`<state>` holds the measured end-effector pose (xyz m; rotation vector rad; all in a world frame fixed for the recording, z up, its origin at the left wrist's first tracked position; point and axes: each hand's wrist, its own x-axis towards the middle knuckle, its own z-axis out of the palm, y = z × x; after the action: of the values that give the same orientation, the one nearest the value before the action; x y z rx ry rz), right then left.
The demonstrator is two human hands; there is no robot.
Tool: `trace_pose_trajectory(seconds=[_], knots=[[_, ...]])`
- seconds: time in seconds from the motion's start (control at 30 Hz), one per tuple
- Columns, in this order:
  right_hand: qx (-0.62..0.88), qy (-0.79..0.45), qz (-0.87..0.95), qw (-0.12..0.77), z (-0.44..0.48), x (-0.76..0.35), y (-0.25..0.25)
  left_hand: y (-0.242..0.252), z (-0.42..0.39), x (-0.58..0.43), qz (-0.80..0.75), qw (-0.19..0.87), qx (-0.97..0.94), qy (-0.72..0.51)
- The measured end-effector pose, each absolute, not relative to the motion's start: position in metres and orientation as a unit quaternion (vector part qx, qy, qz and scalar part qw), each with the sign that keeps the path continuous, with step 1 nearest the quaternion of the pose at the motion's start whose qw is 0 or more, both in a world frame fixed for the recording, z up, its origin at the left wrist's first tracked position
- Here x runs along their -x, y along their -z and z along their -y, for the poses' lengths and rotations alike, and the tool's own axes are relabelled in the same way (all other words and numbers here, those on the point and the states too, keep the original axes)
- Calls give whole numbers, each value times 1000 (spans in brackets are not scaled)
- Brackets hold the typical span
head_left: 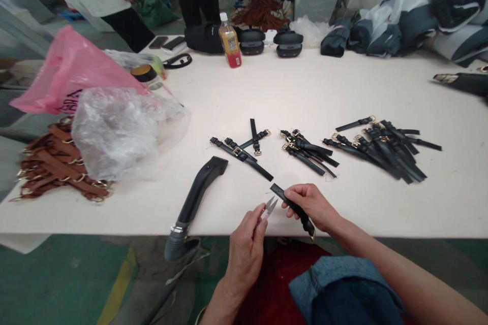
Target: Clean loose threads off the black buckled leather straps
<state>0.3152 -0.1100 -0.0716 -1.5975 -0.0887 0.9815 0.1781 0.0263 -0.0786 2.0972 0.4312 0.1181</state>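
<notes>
In my left hand [247, 238] is a pair of thread snips [270, 207], its two blades apart and pointing up toward the strap. My right hand [310, 205] pinches a black buckle strap [280, 192] near its flat end, where a fine thread sticks out. The strap's buckle end hangs below the fingers, by the table edge. Just beyond my hands lie a few loose black straps [251, 160], some crossing each other. A small bunch of black straps [310, 155] sits to their right, and a larger pile [392, 152] is farther right.
A black hose nozzle [198, 188] rests over the table's front edge. On the left are brown straps [57, 162], a clear plastic bag [114, 132] and a pink bag [84, 71]. A drink bottle [230, 43] stands at the back, and two people stand beyond the table.
</notes>
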Motion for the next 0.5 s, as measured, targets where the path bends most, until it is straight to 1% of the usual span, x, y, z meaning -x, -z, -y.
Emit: trace_pose_trajectory(seconds=[0.23,0.5], knots=[[585,-466,21,663,113,-304,70,84,-25,-177,-114,345,-929,-67],[567,-485,43,664,115,-297,67,81,-25,-179,-76,285,-951,-87]])
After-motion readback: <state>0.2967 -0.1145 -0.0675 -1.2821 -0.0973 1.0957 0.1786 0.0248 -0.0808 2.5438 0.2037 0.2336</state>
